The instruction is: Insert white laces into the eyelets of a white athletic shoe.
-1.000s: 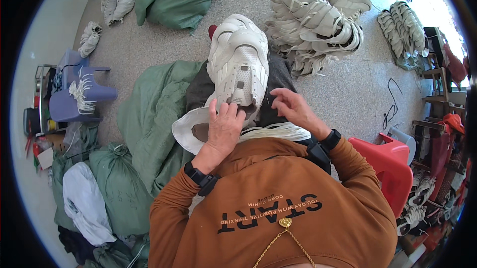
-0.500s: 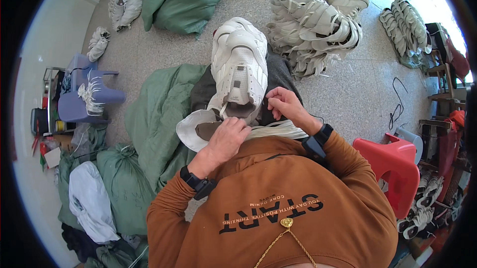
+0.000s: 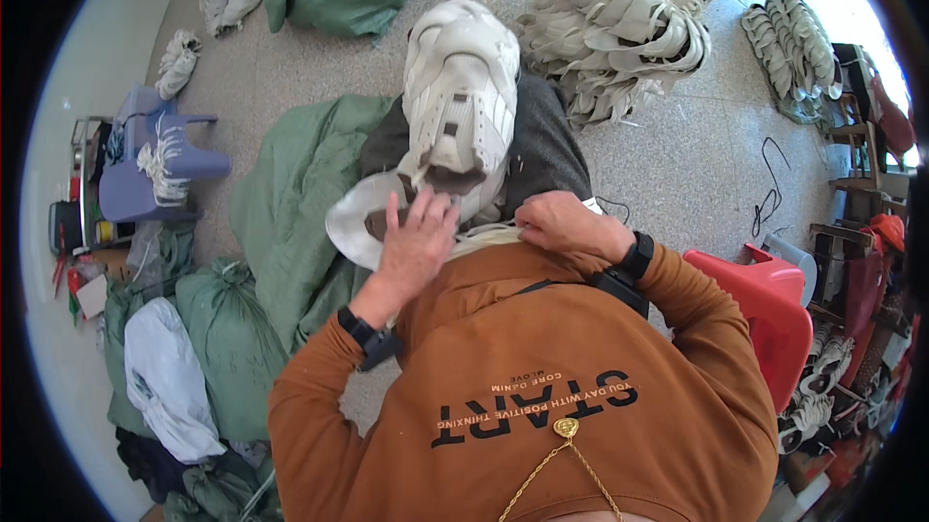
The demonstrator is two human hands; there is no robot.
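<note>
A stack of white sneaker uppers (image 3: 463, 77) rests on my dark-trousered lap, toes pointing away from me and lace holes facing up. My left hand (image 3: 418, 237) is by the collar of the nearest upper, its fingers spread apart. Beside that hand, another white upper (image 3: 353, 222) lies turned aside with its brown lining showing. A bundle of white shoelaces (image 3: 484, 239) lies across my lap against my brown sweatshirt. My right hand (image 3: 571, 229) is closed at the right end of this bundle, fingertips pinched on the laces.
Piles of white uppers (image 3: 619, 29) stand on the speckled floor ahead. Green sacks (image 3: 237, 348) sit at the left, near a blue-purple stool (image 3: 164, 174) with white laces on it. A red stool (image 3: 760, 319) stands close on my right. Green cloth (image 3: 300, 193) lies beside my left leg.
My right hand has moved down from beside the uppers to the laces in my lap and closed there. My left hand has shifted slightly left and up, fingers spreading.
</note>
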